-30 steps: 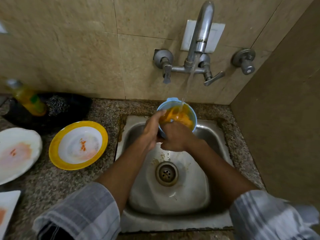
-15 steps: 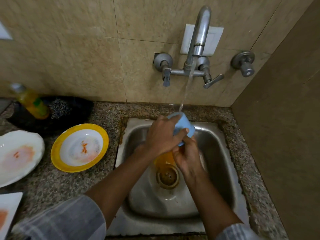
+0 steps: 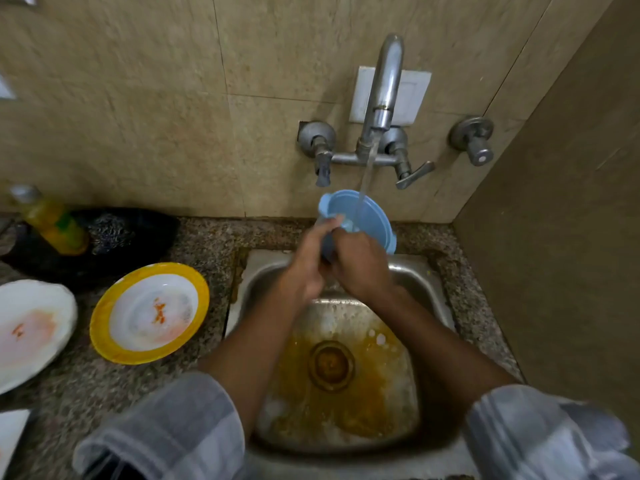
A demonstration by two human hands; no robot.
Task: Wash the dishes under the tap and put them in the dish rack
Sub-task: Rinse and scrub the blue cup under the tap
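Note:
A light blue bowl (image 3: pixel 372 218) is held upright above the back of the steel sink (image 3: pixel 426 271), and water from the tap (image 3: pixel 386 81) runs into it. My left hand (image 3: pixel 308 261) grips the bowl's left side with its fingers over the rim. On the bowl's near side, my right hand (image 3: pixel 362 266) is closed around it. Orange-stained water pools around the sink's drain (image 3: pixel 331 365). A yellow-rimmed white plate (image 3: pixel 149 313) with orange residue lies on the counter to the left. No dish rack is in view.
A stained white plate (image 3: pixel 31 332) lies at the far left, with another white dish corner (image 3: pixel 10 434) below it. A yellow soap bottle (image 3: pixel 52 221) and a steel scrubber (image 3: pixel 110 230) sit in a black dish at the back left. A brown wall (image 3: pixel 561 237) closes the right side.
The bowl held orange liquid, was tipped mouth-down so the liquid poured into the sink, and is now turned upright again under the running water. Both hands rose back toward the tap.

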